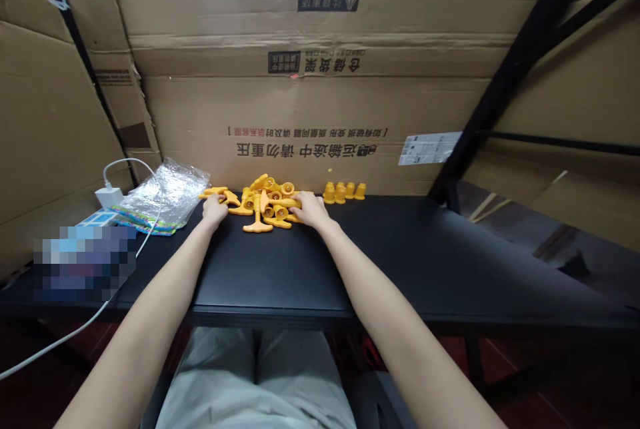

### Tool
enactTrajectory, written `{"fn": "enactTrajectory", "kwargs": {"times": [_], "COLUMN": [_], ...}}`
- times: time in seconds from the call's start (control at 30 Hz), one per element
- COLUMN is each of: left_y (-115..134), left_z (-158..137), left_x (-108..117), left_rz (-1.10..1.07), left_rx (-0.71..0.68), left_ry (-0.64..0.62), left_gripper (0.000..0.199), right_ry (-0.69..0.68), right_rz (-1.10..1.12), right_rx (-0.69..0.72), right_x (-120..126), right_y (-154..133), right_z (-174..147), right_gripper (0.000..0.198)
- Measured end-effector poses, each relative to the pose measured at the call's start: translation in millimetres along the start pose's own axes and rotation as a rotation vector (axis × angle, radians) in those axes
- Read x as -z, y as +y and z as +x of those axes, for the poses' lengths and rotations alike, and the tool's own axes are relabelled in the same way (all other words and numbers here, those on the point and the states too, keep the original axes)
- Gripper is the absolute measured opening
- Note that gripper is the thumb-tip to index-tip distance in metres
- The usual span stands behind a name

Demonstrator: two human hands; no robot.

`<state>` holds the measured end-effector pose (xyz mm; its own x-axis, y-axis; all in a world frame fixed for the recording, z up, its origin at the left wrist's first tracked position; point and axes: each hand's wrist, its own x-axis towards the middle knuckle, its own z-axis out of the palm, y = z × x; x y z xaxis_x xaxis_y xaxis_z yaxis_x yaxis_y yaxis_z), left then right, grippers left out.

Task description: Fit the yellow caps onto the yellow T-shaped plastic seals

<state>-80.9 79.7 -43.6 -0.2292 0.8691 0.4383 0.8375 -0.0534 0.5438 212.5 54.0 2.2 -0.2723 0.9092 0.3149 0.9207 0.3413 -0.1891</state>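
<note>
A heap of yellow-orange plastic pieces lies at the back of the black table, mixing T-shaped handles with small hollow cups. At the heap's left edge, my left hand has its fingers curled on a T-shaped handle. On the opposite side, my right hand reaches in with bent fingers around the end of another orange handle; its fingertips are partly hidden. Just beyond my right hand, several yellow cups stand upright in a small group.
A clear plastic bag with a colourful edge lies left of the heap. Beside it are a white charger and a white cable hanging over the table edge. Cardboard walls the back; a black metal post rises at right.
</note>
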Motion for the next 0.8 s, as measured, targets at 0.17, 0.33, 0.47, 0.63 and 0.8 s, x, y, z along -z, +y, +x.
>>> {"fn": "enactTrajectory", "kwargs": {"times": [0.17,0.33,0.47,0.63,0.8], "left_y": [0,7,17,50,80], "left_z": [-18,-22,-27,-40,-56], "left_x": [6,14,21,38,43], "left_rz": [-0.071,-0.031,0.066,0.026,0.037], "left_rx": [0.029,0.061,0.025,-0.328,-0.618], "left_ry": [-0.002,-0.06,-0.018,0.107,-0.057], "left_gripper": [0.047,0.049,0.045,0.043,0.048], "right_ry": [0.164,0.253,0.273,0.22,0.255], "right_rz": [0.048,0.079,0.085,0.116,0.195], "right_rx": [0.063,0.105,0.13,0.17,0.391], "right_x": [-6,-3,1,5,10], "right_y": [6,-2,-5,-4,-15], "right_z": [-9,-13,-15,-14,-18], "right_gripper": [0.029,0.03,0.028,0.025,0.026]}}
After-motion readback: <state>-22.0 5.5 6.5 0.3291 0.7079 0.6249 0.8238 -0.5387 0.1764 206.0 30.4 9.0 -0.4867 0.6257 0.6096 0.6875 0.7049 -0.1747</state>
